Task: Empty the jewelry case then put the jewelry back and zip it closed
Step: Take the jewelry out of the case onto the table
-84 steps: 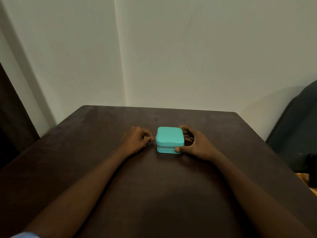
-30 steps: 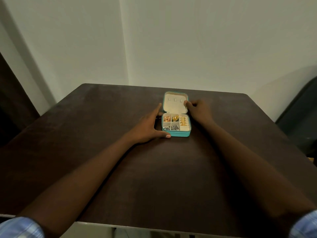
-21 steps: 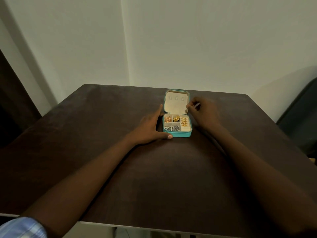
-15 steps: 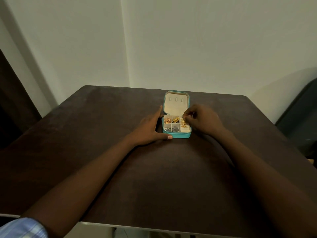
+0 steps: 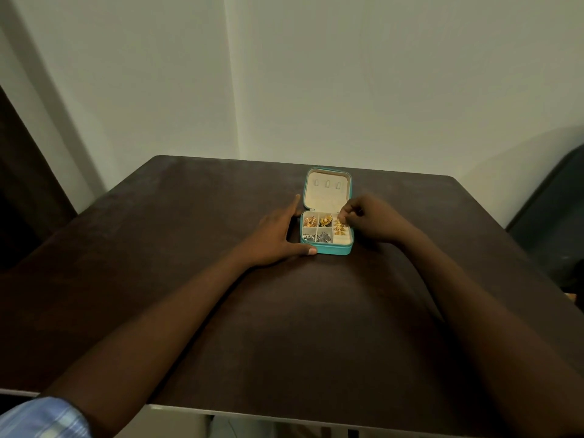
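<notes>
Two hands flank the open jewelry case point(image 5: 327, 229).
Left hand point(image 5: 274, 237) lies flat, bracing its side; right hand point(image 5: 368, 221) pinches gold jewelry point(image 5: 339, 225) inside.

One open jewelry case point(image 5: 328, 250), two hands, three cream loops point(image 5: 326, 184) inside its lid.
</notes>
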